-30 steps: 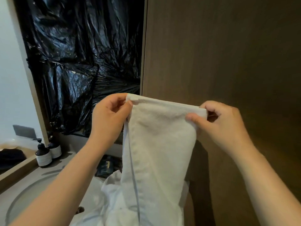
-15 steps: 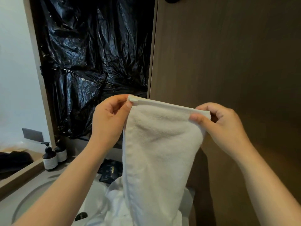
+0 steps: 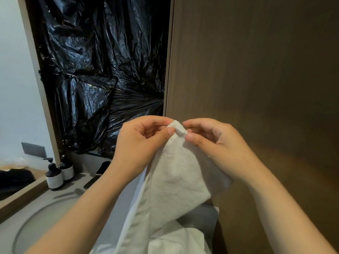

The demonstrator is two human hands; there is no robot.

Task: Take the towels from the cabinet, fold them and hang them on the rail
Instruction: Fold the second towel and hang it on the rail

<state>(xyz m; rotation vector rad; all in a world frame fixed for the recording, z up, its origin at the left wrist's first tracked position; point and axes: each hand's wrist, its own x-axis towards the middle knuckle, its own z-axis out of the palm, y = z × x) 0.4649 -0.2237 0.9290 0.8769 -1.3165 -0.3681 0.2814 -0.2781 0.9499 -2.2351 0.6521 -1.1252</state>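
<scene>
A white terry towel [image 3: 176, 180] hangs at chest height before a brown wooden cabinet door [image 3: 256, 70], above a grey table [image 3: 73, 197]. The left hand [image 3: 145, 142] and right hand [image 3: 214, 143], almost touching, pinch its bunched top corners between thumb and fingertips. The hold looks slight; a slip would probably let the fold drop open.

- We see through one wide-angle head camera, looking forward and down, close on our left hand [image 3: 139, 143] and right hand [image 3: 216, 145].
- We face a dark brown wooden panel [image 3: 256, 70] just ahead.
</scene>
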